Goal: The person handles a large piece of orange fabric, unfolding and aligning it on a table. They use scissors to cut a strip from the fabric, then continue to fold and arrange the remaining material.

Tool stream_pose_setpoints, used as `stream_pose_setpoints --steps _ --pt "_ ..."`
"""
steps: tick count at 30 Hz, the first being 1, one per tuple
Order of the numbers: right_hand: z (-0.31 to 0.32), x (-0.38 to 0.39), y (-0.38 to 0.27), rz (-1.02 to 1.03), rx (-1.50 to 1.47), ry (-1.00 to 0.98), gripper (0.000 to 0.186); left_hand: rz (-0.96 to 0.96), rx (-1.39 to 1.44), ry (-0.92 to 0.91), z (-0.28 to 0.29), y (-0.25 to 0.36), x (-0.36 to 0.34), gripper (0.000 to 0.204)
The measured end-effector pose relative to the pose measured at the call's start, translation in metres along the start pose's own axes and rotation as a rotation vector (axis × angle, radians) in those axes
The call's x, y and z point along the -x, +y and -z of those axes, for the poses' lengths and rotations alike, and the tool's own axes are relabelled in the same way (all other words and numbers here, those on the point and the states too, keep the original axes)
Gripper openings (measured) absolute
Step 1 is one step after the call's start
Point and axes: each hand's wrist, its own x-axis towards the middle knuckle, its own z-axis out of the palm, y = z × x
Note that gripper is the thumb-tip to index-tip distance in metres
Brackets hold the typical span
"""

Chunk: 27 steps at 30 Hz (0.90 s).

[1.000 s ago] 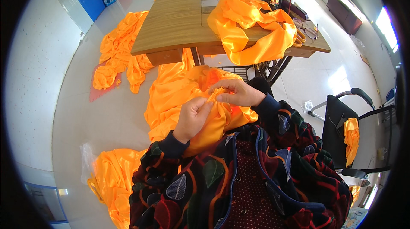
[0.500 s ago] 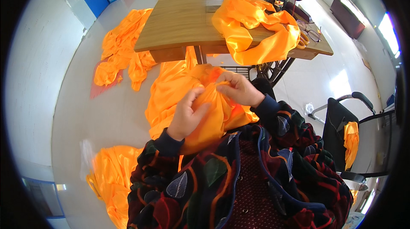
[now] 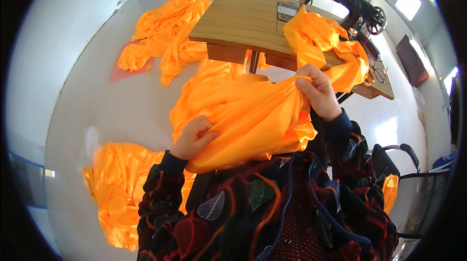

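A large piece of shiny orange satin fabric lies across my lap and hangs in folds before me. My right hand pinches its upper edge near the table and holds it raised. At the lower left, my left hand is closed with thumb and fingers on the same cloth. Between the two hands the fabric is drawn out in long slanting folds. Another bunched strip of orange satin lies on the wooden sewing table, below the black sewing machine.
Orange cloth heaps lie on the floor at the far left and near left. Eyeglasses rest at the table's right end. A black chair with orange cloth stands at the right.
My hands have moved apart, the right one up and to the right, the left one slightly left. The gathered fabric is now spread between them. The view has shifted too.
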Motion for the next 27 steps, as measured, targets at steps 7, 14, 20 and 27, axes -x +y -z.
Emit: stream_pose_setpoints --steps 7,14,20,27 --pt "0.011 0.005 -0.021 -0.044 -0.005 0.09 0.004 0.016 0.136 0.028 0.009 -0.014 0.009 0.009" --pt "0.029 0.024 -0.045 0.062 -0.065 0.2 0.009 0.05 0.237 0.209 0.012 0.016 0.005 0.008" --pt "0.063 0.042 -0.077 0.195 -0.129 0.321 0.011 -0.118 0.146 0.298 0.014 0.082 -0.01 0.008" --pt "0.121 0.082 -0.094 0.264 -0.239 0.424 0.011 -0.282 0.097 0.314 -0.019 0.138 -0.033 0.013"
